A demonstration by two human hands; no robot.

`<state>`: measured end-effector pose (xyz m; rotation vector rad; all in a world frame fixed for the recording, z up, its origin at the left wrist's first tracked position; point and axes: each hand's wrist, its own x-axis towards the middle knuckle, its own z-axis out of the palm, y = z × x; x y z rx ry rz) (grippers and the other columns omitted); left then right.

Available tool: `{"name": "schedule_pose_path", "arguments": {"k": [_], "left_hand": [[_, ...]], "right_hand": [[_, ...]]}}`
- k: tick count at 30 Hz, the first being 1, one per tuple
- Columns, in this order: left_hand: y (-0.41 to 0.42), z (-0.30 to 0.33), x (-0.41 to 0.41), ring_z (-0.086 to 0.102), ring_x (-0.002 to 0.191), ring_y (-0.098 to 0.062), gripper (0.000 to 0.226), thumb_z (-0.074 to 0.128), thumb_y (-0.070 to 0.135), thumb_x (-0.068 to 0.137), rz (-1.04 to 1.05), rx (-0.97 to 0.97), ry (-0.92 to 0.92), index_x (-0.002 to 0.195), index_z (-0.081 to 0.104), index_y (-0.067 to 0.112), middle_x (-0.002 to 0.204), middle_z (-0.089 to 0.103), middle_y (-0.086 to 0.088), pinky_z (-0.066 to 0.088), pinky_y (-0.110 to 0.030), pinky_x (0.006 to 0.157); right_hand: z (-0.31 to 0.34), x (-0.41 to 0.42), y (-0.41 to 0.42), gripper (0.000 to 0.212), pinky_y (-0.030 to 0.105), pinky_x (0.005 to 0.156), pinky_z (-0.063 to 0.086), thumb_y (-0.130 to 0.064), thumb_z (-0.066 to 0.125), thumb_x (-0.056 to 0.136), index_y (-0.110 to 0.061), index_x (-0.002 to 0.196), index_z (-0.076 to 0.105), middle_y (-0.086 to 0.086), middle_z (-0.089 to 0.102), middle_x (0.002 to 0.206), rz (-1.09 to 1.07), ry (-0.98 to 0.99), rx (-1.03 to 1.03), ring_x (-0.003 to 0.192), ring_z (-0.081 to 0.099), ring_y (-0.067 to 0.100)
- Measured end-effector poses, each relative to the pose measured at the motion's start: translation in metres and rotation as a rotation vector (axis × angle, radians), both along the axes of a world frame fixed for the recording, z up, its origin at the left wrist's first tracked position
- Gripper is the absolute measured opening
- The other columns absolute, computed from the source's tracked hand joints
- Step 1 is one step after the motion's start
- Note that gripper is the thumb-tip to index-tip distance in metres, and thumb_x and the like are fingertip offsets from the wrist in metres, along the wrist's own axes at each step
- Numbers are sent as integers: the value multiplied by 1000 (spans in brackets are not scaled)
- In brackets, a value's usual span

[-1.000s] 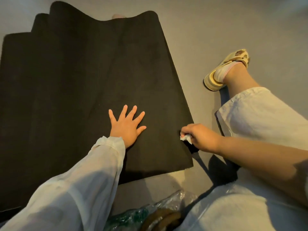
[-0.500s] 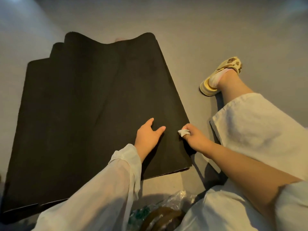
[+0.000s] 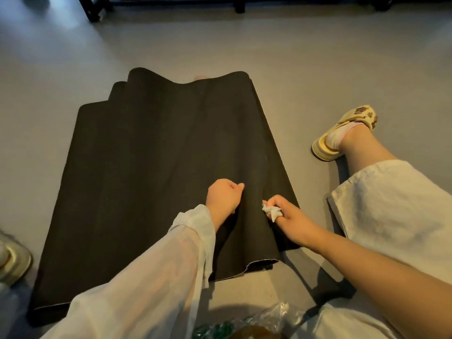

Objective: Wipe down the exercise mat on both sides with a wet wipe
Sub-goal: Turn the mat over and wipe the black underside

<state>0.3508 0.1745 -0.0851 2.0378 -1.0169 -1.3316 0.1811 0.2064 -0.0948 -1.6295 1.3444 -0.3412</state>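
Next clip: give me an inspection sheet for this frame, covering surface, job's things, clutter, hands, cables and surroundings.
Surface: grey floor, shadows near the person.
Job's things: black mat spread on the floor, far end rippled, near right part bunched up; crumpled white wipe.
Clutter: clear plastic bag at the bottom edge; sandal at the left edge.
Hands: left hand grips a fold of the mat; right hand holds the wipe at the mat's right edge.
Cables: nothing seen.
Surroundings: dark furniture legs at the top; the person's sandalled foot at right.

Both hands reach forward: the left hand [image 3: 223, 195] curled into a fist, the right hand [image 3: 291, 216] with fingers pinched together.
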Motion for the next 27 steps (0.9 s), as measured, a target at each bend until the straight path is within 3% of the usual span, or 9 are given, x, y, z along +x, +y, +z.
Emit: {"name": "schedule_pose_path", "arguments": {"k": [2,4,6,8,12,15,21,25,27], "left_hand": [[0,7,3,59,76,-21,36,54,50,89,-113,25,-42,93,58,14,81,56,-3,54,-32,59],[-4,13,6,59,76,-21,40,59,47,87,-188,46,-70,98,57,8,83,58,-5,55,-33,62],[-7,17,10,63,79,-27,34,62,35,88,-234,32,-165,101,63,3,85,62,-12,55,-35,66],[-8,21,18,63,86,-29,27,63,25,88,-229,-15,-227,101,63,1,89,62,-13,47,-28,55],[-4,28,46,60,73,-20,12,65,23,87,-145,-87,-232,85,67,11,75,60,-4,41,-23,50],[4,37,75,60,89,-19,17,65,23,88,-121,-150,-263,101,69,14,86,63,1,44,-24,70],[35,53,150,58,103,-17,28,64,20,88,27,-213,-308,116,66,18,108,65,0,46,-29,91],[59,48,203,54,84,-7,20,67,19,86,206,-266,-273,105,69,23,79,59,17,39,-22,79],[73,38,231,54,84,-6,19,68,19,85,304,-264,-286,104,69,23,80,61,16,40,-24,80]], "right_hand": [[3,7,0,7,16,80,42,-18,41,99,-19,95,47,-4,57,102,21,-22,-5,101,51,10],[5,18,2,8,5,75,38,-16,42,99,-20,94,47,-12,54,108,27,-58,11,108,46,1],[4,26,5,12,7,84,35,-12,42,98,-21,92,47,-10,51,123,40,-92,29,119,40,0],[3,33,6,17,15,95,33,-7,42,98,-21,91,48,-7,49,130,50,-117,30,124,39,2],[16,50,-5,14,2,67,39,-13,44,97,-24,90,49,-12,57,97,16,-104,-85,89,52,-1],[28,66,-15,18,5,57,39,-16,47,97,-28,84,49,-8,53,82,-22,-118,-180,70,49,-1],[43,101,-33,17,12,58,39,-16,48,97,-26,83,49,-6,54,82,25,-96,-243,72,49,6],[47,131,-43,17,15,62,38,-12,48,96,-23,83,51,-8,54,82,65,-77,-302,75,49,6],[50,152,-47,17,11,61,38,-12,48,95,-22,83,51,-9,54,82,96,-81,-325,75,50,5]]}}
